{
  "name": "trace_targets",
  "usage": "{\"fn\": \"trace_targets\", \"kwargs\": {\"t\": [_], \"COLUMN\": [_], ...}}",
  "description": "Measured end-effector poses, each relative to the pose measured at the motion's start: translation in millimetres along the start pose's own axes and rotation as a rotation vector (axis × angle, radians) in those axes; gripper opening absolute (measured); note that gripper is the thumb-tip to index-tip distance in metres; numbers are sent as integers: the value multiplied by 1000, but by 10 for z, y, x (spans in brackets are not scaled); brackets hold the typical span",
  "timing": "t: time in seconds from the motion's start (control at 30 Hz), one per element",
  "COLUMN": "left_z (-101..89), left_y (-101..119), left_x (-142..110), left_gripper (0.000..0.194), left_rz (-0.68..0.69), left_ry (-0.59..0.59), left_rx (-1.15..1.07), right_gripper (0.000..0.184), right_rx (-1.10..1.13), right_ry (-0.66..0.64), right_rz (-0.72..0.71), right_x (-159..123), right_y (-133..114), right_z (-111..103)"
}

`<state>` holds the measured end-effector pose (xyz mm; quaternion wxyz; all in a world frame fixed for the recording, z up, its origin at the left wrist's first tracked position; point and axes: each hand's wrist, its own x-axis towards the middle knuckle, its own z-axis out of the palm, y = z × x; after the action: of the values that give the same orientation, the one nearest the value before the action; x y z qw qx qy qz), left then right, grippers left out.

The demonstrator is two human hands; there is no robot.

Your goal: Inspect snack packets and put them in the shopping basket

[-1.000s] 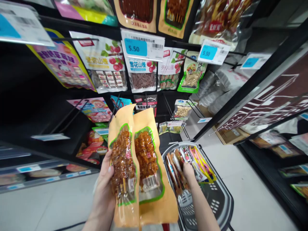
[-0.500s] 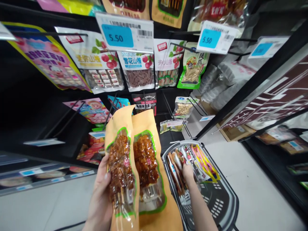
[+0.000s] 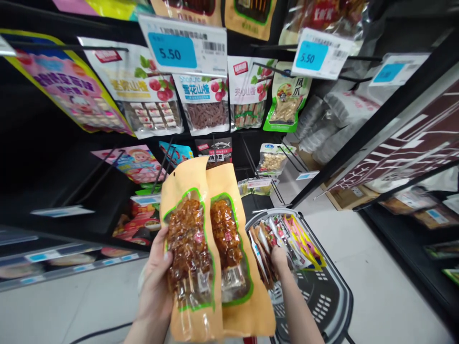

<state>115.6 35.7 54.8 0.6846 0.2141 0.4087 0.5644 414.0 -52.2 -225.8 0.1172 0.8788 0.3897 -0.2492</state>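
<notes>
My left hand is closed on two tall orange snack packets with green-edged windows showing brown skewered pieces; I hold them upright, side by side. My right hand reaches down into a grey shopping basket, with its fingers among the upright snack packets there. The fingers are buried between the packets, so I cannot see whether they grip one.
Black peg racks ahead carry hanging snack bags with blue 5.50 price tags. Some hooks at the lower left are bare. Another dark shelf unit stands at the right. A cardboard box lies on the pale floor.
The two orange packets have shifted slightly right and a little lower in view as my head moved. My right hand stays in the basket among the packets.
</notes>
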Motion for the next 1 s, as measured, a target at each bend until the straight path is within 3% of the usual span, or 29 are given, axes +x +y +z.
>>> {"fn": "trace_targets", "kwargs": {"t": [0.23,0.5,0.73,1.0], "left_z": [-48,-28,76,115], "left_y": [32,69,41,-30], "left_x": [-32,-58,-51,14], "left_gripper": [47,53,53,55], "left_rz": [17,-42,-44,-60], "left_ry": [-40,25,166,137], "left_rx": [-4,-25,132,144], "right_gripper": [22,23,23,21], "right_rx": [-12,-2,13,-5], "right_ry": [32,-43,-100,-145], "right_rz": [23,-6,-2,3], "right_x": [-315,-108,-109,-156], "right_y": [198,328,256,267], "right_z": [4,-27,154,260]}}
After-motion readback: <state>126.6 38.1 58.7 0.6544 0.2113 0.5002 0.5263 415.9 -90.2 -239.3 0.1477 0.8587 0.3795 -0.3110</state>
